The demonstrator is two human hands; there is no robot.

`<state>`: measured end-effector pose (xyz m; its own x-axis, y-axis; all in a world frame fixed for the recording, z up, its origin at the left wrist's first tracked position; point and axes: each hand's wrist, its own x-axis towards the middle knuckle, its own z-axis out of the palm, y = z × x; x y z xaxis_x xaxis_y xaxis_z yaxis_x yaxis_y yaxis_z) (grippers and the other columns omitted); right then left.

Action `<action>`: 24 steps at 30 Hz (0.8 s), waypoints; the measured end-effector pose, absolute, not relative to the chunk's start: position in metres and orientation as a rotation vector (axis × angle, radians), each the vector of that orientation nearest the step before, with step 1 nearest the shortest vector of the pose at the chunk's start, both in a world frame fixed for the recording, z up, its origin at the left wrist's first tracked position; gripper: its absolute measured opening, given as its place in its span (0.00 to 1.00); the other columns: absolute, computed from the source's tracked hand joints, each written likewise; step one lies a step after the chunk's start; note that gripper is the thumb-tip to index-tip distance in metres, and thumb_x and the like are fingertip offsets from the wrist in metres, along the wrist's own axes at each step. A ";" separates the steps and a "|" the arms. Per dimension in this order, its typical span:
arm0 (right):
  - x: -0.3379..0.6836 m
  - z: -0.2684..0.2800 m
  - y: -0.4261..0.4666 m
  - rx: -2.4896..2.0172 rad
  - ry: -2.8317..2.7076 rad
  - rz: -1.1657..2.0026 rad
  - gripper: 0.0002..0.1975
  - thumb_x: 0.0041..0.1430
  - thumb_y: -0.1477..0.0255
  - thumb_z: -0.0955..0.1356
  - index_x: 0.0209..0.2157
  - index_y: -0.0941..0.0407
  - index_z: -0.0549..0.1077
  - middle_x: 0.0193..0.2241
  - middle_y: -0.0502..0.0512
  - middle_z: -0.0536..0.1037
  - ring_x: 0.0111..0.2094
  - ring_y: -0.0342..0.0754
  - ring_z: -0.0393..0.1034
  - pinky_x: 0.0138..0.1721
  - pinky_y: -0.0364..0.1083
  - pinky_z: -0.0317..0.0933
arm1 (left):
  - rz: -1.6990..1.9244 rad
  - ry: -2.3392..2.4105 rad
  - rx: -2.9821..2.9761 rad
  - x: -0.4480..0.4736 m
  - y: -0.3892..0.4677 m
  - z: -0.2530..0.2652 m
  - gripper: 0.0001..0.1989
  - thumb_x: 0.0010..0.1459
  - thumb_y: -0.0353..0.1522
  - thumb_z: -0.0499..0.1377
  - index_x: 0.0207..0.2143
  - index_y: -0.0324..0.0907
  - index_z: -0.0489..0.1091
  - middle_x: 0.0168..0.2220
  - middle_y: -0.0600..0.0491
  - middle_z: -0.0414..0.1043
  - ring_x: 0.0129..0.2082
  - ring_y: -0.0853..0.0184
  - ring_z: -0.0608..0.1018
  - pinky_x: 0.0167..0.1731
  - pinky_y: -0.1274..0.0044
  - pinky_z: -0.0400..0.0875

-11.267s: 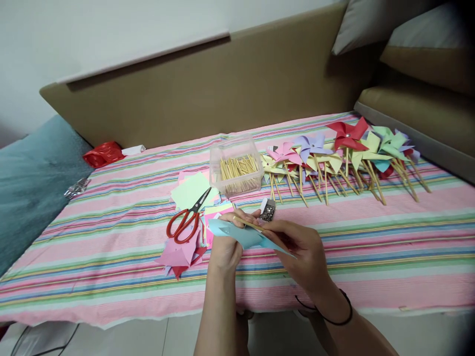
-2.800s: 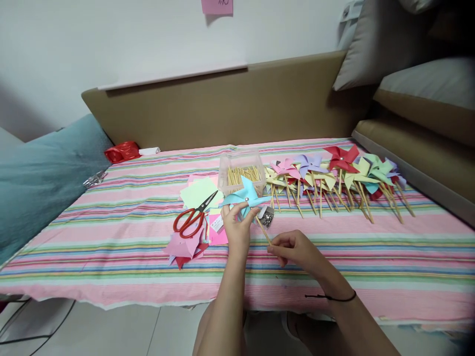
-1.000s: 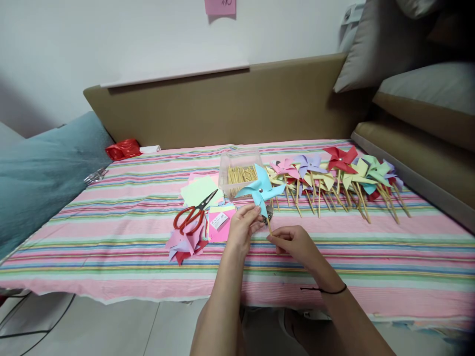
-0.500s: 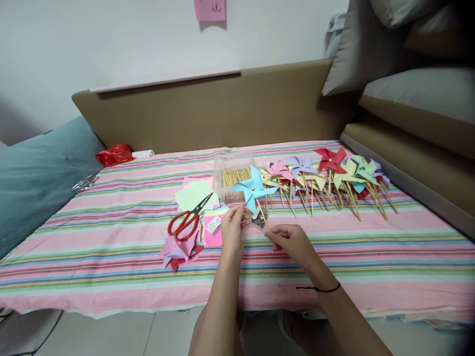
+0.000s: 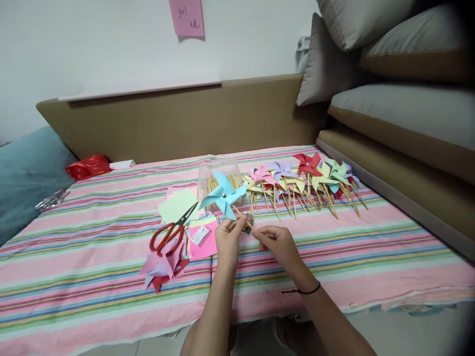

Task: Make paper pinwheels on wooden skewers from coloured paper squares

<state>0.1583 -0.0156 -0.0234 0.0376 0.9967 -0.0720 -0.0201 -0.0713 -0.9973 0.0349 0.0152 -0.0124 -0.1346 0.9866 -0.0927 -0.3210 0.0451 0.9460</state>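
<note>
A blue paper pinwheel (image 5: 223,195) on a thin wooden stick is held up in front of me. My right hand (image 5: 276,245) pinches the lower end of its stick. Higher on the same stick, the fingers of my left hand (image 5: 229,241) close just below the blades. Behind the stick lies a small clear bag (image 5: 248,225) of dark metal pieces, partly covered. A clear plastic box (image 5: 208,173) full of wooden sticks stands behind the pinwheel. Left of my left hand are a pink paper pad (image 5: 205,246) with a white label and red-handled scissors (image 5: 174,231).
Several finished pinwheels (image 5: 308,163) lie in a row to the right. Cut purple and red paper pieces (image 5: 161,264) lie under the scissor handles, pale green sheets (image 5: 174,205) behind. A red plastic bag (image 5: 88,167) sits far left. Stacked cushions (image 5: 404,111) border the right side.
My left hand has come onto the stick below the blades, where before it was beside the pinwheel. The pinwheel tilts further left. My view has turned to the right.
</note>
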 end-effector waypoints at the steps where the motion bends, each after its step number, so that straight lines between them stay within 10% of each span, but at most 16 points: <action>1: 0.158 -0.022 -0.016 -1.257 -1.144 1.215 0.13 0.49 0.63 0.71 0.24 0.60 0.76 0.12 0.48 0.69 0.16 0.40 0.61 0.20 0.41 0.56 | 1.396 1.086 0.859 0.035 0.016 -0.012 0.13 0.43 0.38 0.68 0.26 0.37 0.73 0.30 0.48 0.79 0.35 0.64 0.79 0.39 0.74 0.69; 7: 0.189 -0.012 -0.014 -1.288 -1.083 0.839 0.12 0.51 0.63 0.70 0.24 0.58 0.76 0.14 0.49 0.71 0.18 0.43 0.65 0.24 0.43 0.61 | 1.322 1.068 0.898 0.035 0.017 -0.011 0.22 0.47 0.43 0.64 0.43 0.41 0.74 0.41 0.46 0.78 0.35 0.67 0.78 0.35 0.76 0.70; 24: 0.291 -0.020 0.068 -2.003 -1.159 0.324 0.23 0.43 0.54 0.71 0.09 0.56 0.70 0.08 0.52 0.69 0.15 0.48 0.63 0.25 0.47 0.54 | 1.417 1.164 0.837 0.006 0.018 -0.011 0.15 0.47 0.42 0.63 0.31 0.38 0.74 0.31 0.49 0.78 0.28 0.70 0.76 0.35 0.76 0.69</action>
<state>0.2905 0.0675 -0.0203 0.5512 0.8196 0.1563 0.6201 -0.2770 -0.7340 0.0055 0.0176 -0.0109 -0.1834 0.9775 -0.1040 -0.2920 0.0468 0.9553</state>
